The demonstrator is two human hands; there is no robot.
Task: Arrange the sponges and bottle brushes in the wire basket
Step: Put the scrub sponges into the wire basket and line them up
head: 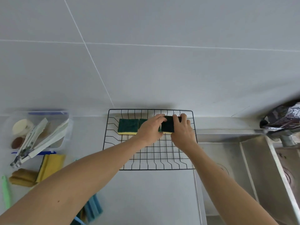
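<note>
Sponges are being lined up along the far row of the black wire basket (112,132), which sits on the grey counter (146,192) just left of the steel sink (243,159). One green-and-yellow sponge (128,126) lies flat at about 11 o'clock in the basket, scouring side up; a second sponge (142,121) touches it on the right and is mostly hidden under the left hand (150,129). The right hand (182,129) grasps a third sponge (168,125) at about 1 o'clock in the basket, its fingers curled over the far edge and thumb side near the yellow foam, while the left hand's fingertips (159,116) press on that sponge's left end; whether the left hand also bears on the second sponge cannot be told. The step in hand looks to be seating the third sponge in line with the other two. It appears to rest at or near the wire floor, though contact is not clear. The next move likely calls for letting go once the sponge sits square against its neighbour, then reaching toward 8 o'clock, where yellow cloths or sponges (52,166), a blue ribbed sponge (94,208) and a green handle (5,192) lie near the counter's left edge. A clear plastic container (65,124) holding packets stands at 9 o'clock, well apart from the basket.
</note>
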